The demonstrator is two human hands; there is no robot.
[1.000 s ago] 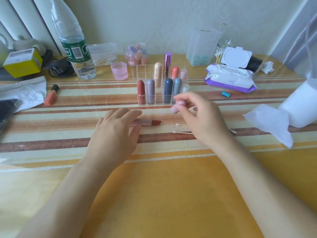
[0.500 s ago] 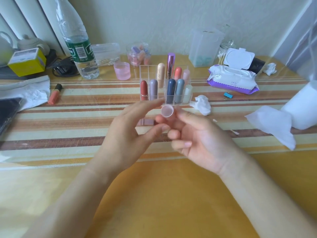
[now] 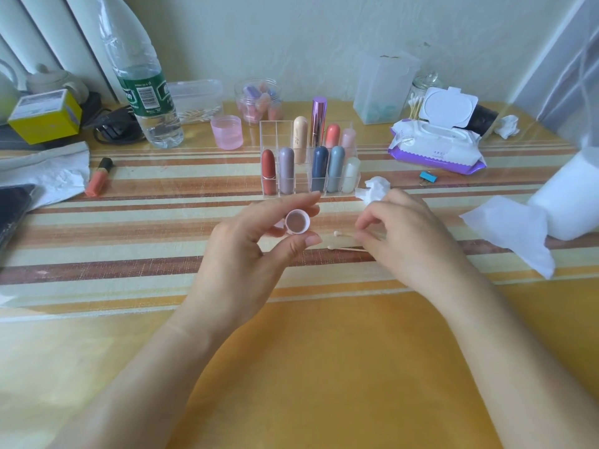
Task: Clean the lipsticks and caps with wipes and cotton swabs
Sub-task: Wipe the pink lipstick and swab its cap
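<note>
Cap in my left hand, my right hand down at the cotton swabs.

My left hand (image 3: 256, 244) grips a pale pink lipstick cap (image 3: 297, 222) between thumb and fingertips above the middle of the desk (image 3: 308, 367), with the cap's open mouth turned toward me. My right hand (image 3: 411, 241) curls down onto the desk just right of it, thumb and forefinger pinching the stick of a cotton swab (image 3: 338, 234). A second swab (image 3: 343, 248) lies alongside, slightly nearer me. Toward the far edge stands a clear organizer (image 3: 269, 134) holding capped lipsticks (image 3: 319, 168) upright, and a crumpled wipe (image 3: 376, 189) sits just beside its front right corner. The opened wipes pack (image 3: 434, 147) lies near the far right corner.
</note>
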